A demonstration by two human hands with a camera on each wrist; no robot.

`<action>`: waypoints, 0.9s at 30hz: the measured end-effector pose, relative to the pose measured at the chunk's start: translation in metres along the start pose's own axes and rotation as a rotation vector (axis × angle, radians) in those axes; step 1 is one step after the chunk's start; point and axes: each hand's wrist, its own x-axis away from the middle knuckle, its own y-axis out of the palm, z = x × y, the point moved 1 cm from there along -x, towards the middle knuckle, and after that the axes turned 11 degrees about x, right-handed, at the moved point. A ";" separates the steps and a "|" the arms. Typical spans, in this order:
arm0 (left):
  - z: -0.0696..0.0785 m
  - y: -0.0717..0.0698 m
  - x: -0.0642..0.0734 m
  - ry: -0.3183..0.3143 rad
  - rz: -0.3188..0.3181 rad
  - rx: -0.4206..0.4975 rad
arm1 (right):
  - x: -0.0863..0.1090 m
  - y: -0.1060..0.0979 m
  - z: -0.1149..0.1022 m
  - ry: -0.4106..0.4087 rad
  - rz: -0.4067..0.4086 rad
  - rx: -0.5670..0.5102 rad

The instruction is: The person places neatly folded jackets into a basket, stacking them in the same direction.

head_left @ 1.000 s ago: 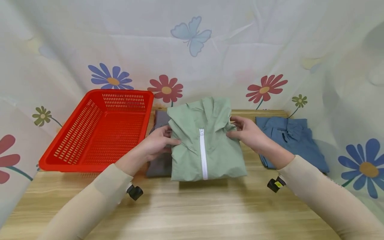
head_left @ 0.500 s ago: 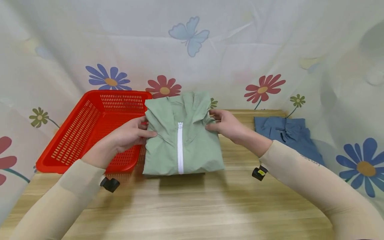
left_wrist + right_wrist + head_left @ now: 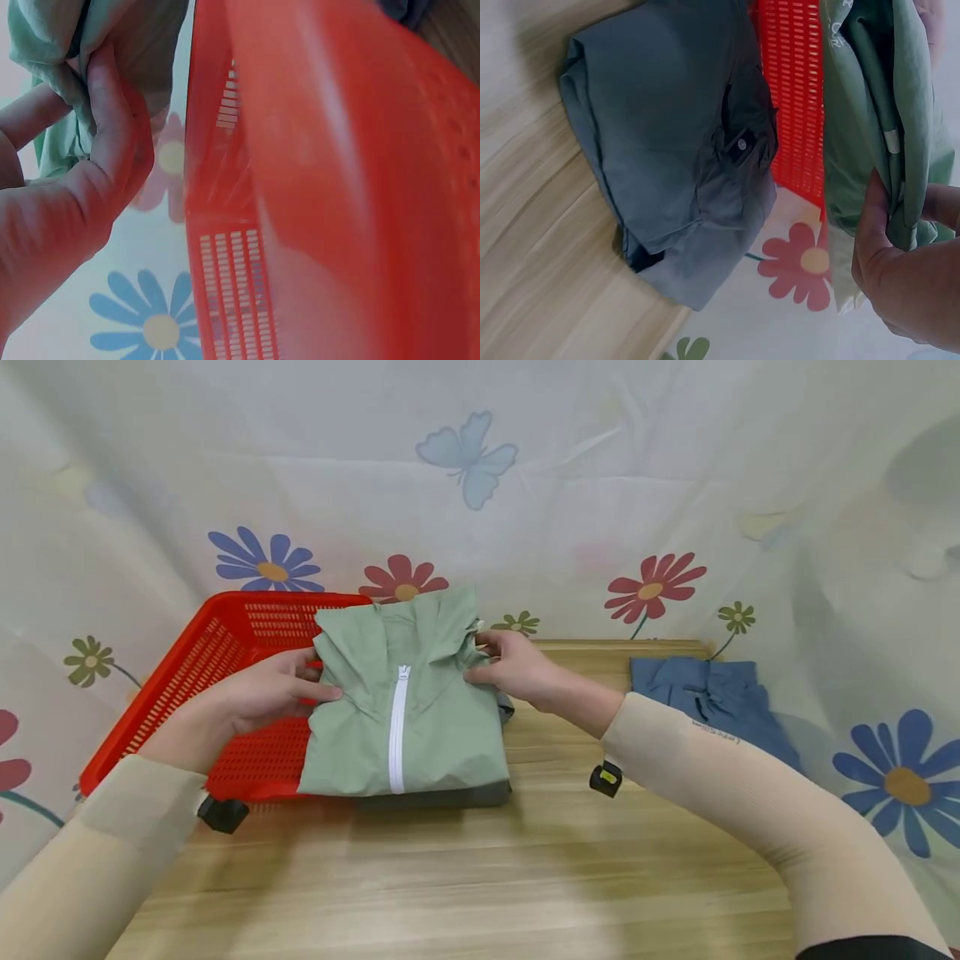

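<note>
A folded light green jacket (image 3: 450, 735) with a white zipper (image 3: 397, 735) is held up at the middle left of the head view. My left hand (image 3: 258, 693) pinches its left side, thumb on top and fingers underneath. On the opposite side my right hand (image 3: 521, 672) grips the edge near the collar; the right wrist view shows the layers between thumb and fingers. The jacket overlaps the right part of a red plastic basket (image 3: 180, 685). Below it, a folded dark grey garment (image 3: 660, 127) lies on the table beside the basket, mostly hidden in the head view.
A folded blue garment (image 3: 693, 702) lies at the right rear of the wooden table (image 3: 450, 877). Behind everything hangs a white curtain (image 3: 585, 527) printed with flowers and a butterfly. The basket's raised wall (image 3: 315, 187) stands close beside my left hand.
Both hands have carried the green jacket leftward, from over the table to partly over the red basket. The grey garment now shows at its right and front edges. The blue garment has stayed put.
</note>
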 end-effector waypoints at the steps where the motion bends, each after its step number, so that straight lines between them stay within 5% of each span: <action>1: 0.000 -0.002 0.001 -0.005 0.002 -0.007 | -0.001 0.002 -0.002 -0.002 -0.002 -0.003; 10: 0.000 -0.028 0.012 -0.012 -0.022 -0.071 | -0.014 0.020 -0.016 -0.012 0.015 0.006; 27: 0.002 -0.063 0.022 -0.042 0.035 -0.180 | -0.037 0.050 -0.027 -0.038 0.055 -0.014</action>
